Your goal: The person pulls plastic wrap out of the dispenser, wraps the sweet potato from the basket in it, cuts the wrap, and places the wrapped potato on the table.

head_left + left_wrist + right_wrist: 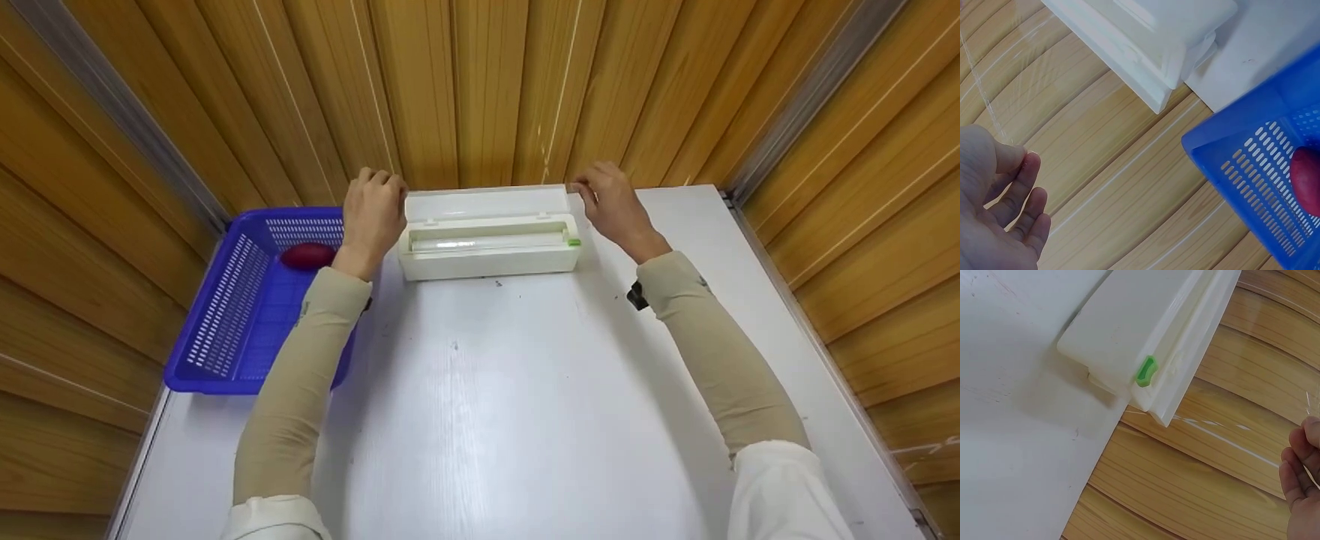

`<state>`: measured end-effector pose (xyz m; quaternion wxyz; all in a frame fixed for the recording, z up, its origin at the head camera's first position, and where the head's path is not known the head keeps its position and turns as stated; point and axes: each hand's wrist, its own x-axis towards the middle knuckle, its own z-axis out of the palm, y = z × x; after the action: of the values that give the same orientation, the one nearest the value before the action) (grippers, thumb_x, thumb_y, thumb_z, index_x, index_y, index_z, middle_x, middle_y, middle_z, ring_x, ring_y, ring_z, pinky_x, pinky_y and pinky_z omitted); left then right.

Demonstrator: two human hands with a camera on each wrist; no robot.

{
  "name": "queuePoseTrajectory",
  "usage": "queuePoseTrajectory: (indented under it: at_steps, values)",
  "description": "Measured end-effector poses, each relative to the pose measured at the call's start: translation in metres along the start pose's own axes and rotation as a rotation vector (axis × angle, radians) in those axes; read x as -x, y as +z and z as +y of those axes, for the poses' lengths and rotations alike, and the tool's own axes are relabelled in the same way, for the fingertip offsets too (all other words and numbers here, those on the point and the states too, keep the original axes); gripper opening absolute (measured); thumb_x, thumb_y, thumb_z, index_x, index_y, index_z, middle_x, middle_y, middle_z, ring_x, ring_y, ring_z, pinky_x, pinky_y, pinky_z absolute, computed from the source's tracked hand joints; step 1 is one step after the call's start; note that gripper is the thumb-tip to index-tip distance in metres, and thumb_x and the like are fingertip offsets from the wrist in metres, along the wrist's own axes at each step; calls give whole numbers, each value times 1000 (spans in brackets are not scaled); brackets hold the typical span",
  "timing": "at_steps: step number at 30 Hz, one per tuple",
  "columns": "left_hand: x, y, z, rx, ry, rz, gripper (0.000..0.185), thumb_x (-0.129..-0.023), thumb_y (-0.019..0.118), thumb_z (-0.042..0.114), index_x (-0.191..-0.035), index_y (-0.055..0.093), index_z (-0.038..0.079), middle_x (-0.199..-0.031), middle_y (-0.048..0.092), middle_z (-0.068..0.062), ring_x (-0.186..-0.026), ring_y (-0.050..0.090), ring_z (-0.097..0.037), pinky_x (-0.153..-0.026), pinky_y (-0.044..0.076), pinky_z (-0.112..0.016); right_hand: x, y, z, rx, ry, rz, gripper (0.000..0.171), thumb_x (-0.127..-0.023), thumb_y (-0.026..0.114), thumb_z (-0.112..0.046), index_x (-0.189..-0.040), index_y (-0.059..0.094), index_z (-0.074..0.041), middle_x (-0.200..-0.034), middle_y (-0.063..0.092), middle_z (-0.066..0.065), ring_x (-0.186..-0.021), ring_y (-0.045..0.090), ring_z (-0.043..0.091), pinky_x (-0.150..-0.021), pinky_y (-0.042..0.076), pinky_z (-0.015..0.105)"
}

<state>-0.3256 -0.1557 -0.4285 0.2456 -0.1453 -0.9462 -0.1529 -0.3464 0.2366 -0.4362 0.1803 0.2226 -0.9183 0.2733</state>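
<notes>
Our left hand [375,210] pinches an edge of clear film [1019,93] between thumb and finger, and our right hand [611,204] pinches it at the other side. Between them, a white dispenser [491,263] stands lid raised at the back edge of the white table [487,390], a roll [487,242] inside, a green tab [574,242] at its right end. To our left, a blue basket [210,386] holds a red object [306,256]; wood-patterned panels [487,97] rise behind.
</notes>
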Motion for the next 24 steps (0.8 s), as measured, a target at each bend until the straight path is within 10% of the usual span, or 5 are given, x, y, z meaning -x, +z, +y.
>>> queuePoseTrajectory:
  at_steps: [24]
  values:
    - [-5, -10, 3, 23, 15, 35, 16, -102, 63, 4, -103, 77, -2, -105, 77, -21, -109, 64, -42, -98, 54, -54, -6, -8, -3, 28, 5, 29, 16, -108, 61, -6, -112, 72, 5, -110, 69, 20, -109, 63, 34, -95, 59, 47]
